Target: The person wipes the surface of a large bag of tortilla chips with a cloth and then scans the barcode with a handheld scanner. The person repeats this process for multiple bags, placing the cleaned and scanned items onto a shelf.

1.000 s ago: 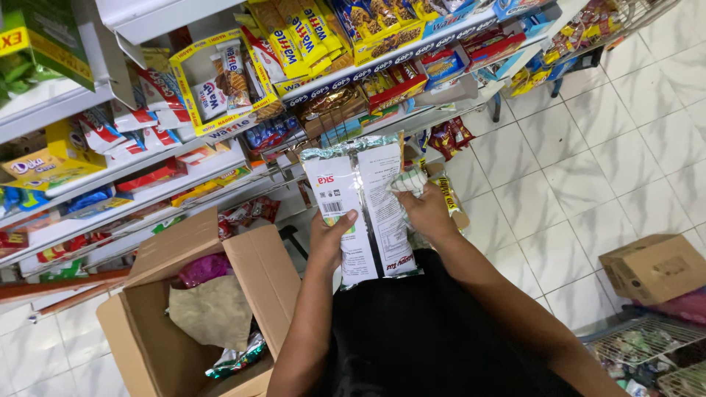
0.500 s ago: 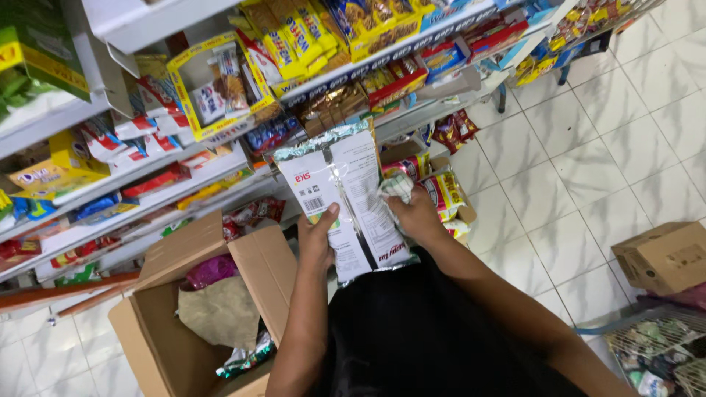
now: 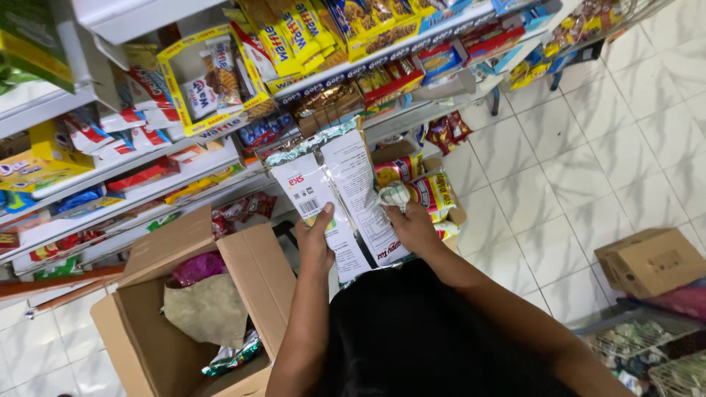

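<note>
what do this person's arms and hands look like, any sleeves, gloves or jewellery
Both forearms are bare right up to the lower edge of the picture, with no sleeve reaching them. The left hand and right hand wear no gloves, and no ring, watch or bracelet shows. The fingers are uncovered. A black garment covers the body between the arms.

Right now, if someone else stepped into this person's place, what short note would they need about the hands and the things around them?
Left hand: grips the lower left edge of the silver-and-white packet, thumb across its front.
Right hand: holds the packet's right side, with a small crumpled wrapper bunched in the fingers.
The packet is upright in front of the shelves, which are stocked with snack packs.
Open cardboard box sits on the floor at the left, with packets and brown paper inside.
A closed small box lies on the tiles to the right.
</note>
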